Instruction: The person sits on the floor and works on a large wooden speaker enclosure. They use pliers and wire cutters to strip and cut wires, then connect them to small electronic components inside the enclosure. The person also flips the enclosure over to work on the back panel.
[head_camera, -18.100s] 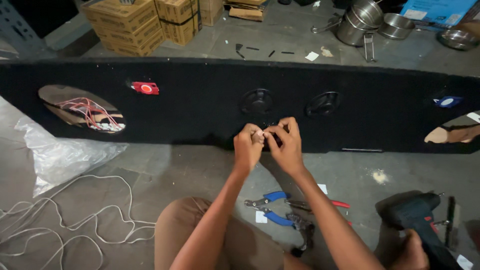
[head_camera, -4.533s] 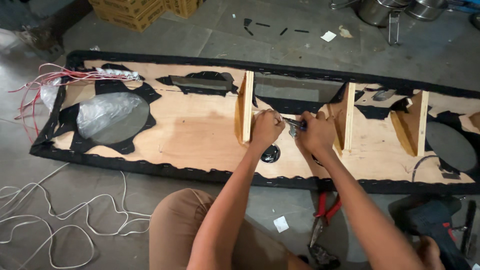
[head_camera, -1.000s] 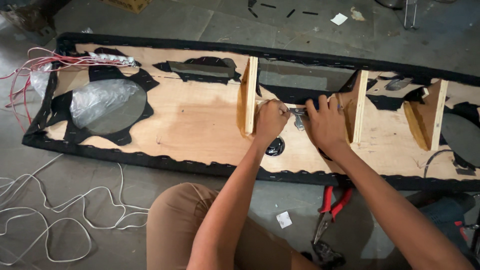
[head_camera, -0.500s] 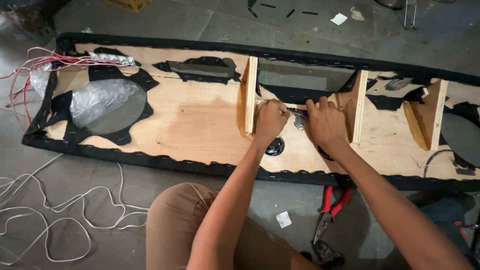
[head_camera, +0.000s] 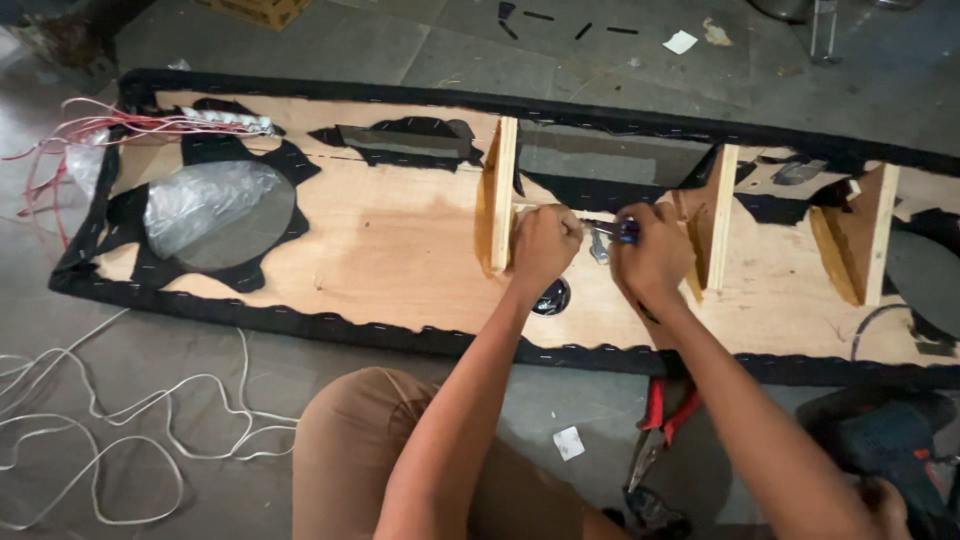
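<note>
1. At the lower left of the frame white cord (head_camera: 120, 430) lies in loops on the floor (head_camera: 300, 60).
2. At the upper left red wires (head_camera: 90, 130) spill off the end of the panel (head_camera: 390, 250), a long plywood board edged in black cloth that lies flat on the floor.
3. In the panel's left part a round hole holds clear plastic (head_camera: 215, 205), ringed by black cloth.
4. Near the centre a wooden rib (head_camera: 497, 195) stands upright on the panel; the left hand (head_camera: 543, 243) is clenched just right of it, and what it grips I cannot tell.
5. Below the left hand a small round black fitting (head_camera: 552, 297) sits in the board.
6. The right hand (head_camera: 652, 255) is closed around a small tool (head_camera: 612, 230) with a blue handle, its metal tip pointing toward the left hand, between the two central ribs.
7. At the lower right red pliers (head_camera: 660, 425) lie on the floor, near a dark power drill (head_camera: 885, 450).
</note>
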